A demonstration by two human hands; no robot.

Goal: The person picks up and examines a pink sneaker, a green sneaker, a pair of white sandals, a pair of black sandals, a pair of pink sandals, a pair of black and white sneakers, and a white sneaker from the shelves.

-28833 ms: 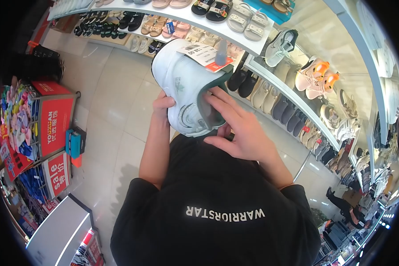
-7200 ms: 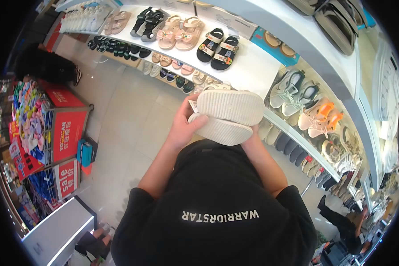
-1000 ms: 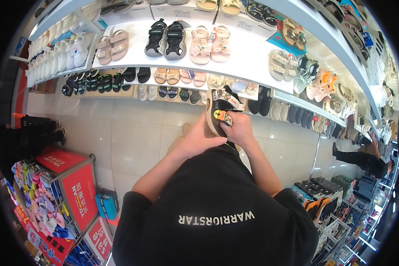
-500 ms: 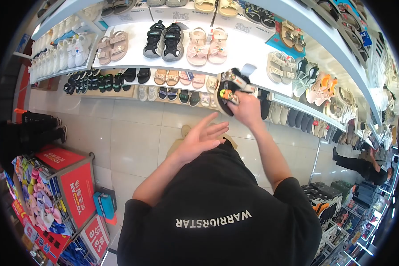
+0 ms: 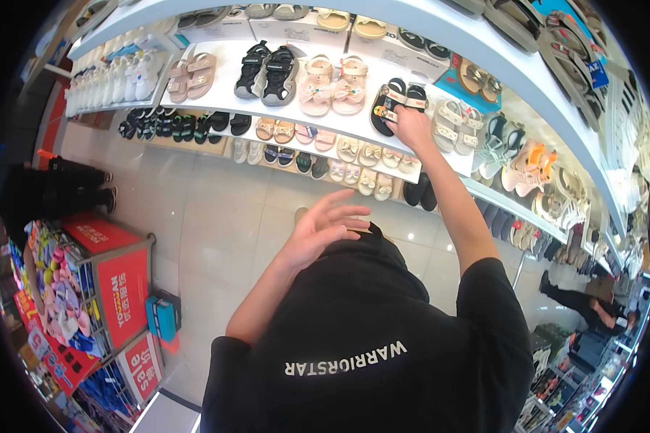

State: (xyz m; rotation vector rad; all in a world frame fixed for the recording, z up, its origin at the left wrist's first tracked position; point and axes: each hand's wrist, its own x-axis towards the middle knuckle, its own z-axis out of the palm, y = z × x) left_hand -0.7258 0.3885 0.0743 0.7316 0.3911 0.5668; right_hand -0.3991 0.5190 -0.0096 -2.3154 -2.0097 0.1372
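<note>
White shelf (image 5: 224, 68) crosses upper frame. Patterned black sandals (image 5: 380, 119) rest on it, upper centre-right; right hand (image 5: 413, 131) at them, fingers curled shut on a strap. Beige sandals (image 5: 456, 128) crowd just beside, to the right; pink sandals (image 5: 332, 90) near, to the left; teal box (image 5: 477, 97) behind. Upper shelf board (image 5: 473, 36) arcs above. Left hand (image 5: 325, 226) well apart, frame centre, fingers loosely spread.
</note>
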